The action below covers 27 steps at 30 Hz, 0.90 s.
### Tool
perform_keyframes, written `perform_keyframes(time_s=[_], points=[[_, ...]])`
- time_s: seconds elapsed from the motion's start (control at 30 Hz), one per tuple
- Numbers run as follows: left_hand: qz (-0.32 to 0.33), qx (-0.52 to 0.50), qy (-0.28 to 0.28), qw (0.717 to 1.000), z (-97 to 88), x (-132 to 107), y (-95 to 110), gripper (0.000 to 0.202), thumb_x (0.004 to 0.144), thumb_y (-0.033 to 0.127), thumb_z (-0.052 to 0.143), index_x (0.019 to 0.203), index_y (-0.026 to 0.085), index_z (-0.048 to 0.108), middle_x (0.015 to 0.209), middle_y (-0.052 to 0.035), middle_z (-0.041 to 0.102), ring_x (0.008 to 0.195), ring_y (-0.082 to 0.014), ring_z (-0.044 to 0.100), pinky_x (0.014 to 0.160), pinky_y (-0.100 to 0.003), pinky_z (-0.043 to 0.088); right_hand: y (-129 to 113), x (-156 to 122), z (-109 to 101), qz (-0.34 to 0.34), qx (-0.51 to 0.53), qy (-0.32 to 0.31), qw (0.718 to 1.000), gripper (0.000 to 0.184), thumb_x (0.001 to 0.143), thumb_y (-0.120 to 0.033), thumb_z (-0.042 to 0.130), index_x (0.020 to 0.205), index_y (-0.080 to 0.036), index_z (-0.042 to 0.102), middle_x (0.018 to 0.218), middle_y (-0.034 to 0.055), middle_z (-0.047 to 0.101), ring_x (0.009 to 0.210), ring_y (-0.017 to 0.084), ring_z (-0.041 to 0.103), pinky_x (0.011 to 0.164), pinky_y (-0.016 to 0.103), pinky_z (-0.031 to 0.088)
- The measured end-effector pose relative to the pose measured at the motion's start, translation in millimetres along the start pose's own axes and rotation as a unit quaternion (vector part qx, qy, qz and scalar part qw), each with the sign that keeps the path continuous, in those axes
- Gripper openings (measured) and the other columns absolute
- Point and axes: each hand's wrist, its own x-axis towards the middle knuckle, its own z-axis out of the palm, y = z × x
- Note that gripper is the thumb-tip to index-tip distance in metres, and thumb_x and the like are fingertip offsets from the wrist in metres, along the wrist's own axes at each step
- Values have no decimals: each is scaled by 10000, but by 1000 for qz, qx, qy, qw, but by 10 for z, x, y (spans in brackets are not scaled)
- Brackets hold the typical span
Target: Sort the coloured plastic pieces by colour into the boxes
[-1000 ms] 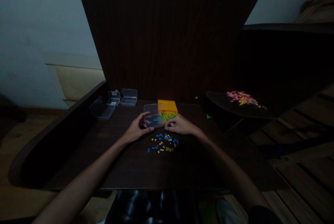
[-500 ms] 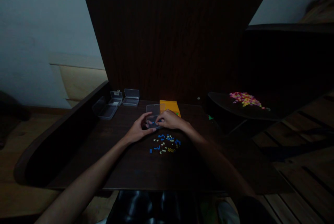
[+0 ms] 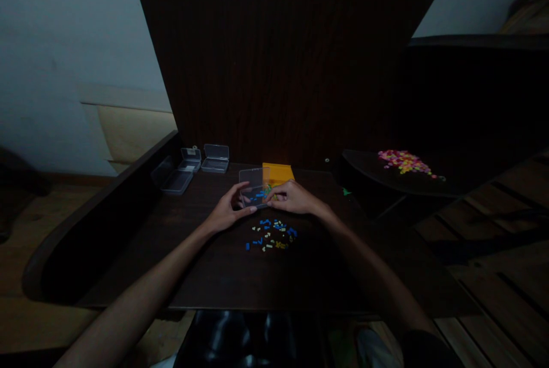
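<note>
A small clear plastic box with its lid raised stands tilted between my hands in the head view. Several small blue pieces show inside it. My left hand is curved around the box's left side, thumb along the near edge. At the right edge, my right hand has its fingers closed on the box, the fingertips partly hidden. Just below, a loose spread of small blue, cream and yellow building pieces lies on the dark table.
Behind the box is a yellow case. Open clear boxes stand at the back left, beside the raised side panel. A pile of pink and yellow pieces rests on the right shelf. A green scrap lies near it.
My right hand has moved from inside the box to its right edge. More blue pieces are visible in the box. My left hand stays around the left side.
</note>
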Motion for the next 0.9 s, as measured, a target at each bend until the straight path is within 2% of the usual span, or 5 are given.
perform_keyframes(time_s=[0.13, 0.27, 0.4, 0.9], points=[[-9, -21, 2, 1000, 1, 16, -25, 744, 674, 287, 785, 1331, 198, 446, 1222, -116, 578, 885, -145, 601, 824, -338, 508, 33, -145, 25, 21, -13, -70, 997, 168, 791, -193, 629, 897, -143, 750, 550, -42, 555, 492, 73, 423, 525, 194, 302], [-9, -30, 2, 1000, -4, 28, -47, 738, 665, 268, 787, 1320, 207, 453, 1252, -118, 565, 883, -141, 603, 834, -345, 509, 72, -183, 120, 38, -73, -111, 990, 171, 781, -158, 615, 881, -165, 754, 711, 5, 688, 593, 100, 542, 586, 201, 350], [-8, -28, 2, 1000, -11, 29, -56, 743, 658, 267, 791, 1319, 209, 455, 1246, -122, 572, 874, -142, 605, 825, -348, 514, 105, -164, 196, 48, -113, -122, 985, 194, 803, -152, 584, 897, -185, 750, 839, 27, 735, 709, 134, 612, 639, 211, 381], [-8, -23, 4, 1000, 0, 16, 3, 751, 662, 274, 783, 1325, 189, 440, 1236, -130, 578, 874, -138, 597, 834, -342, 505, 149, -190, 237, 47, -137, -121, 982, 201, 851, -191, 571, 956, -194, 742, 918, 44, 744, 788, 165, 643, 675, 230, 402]])
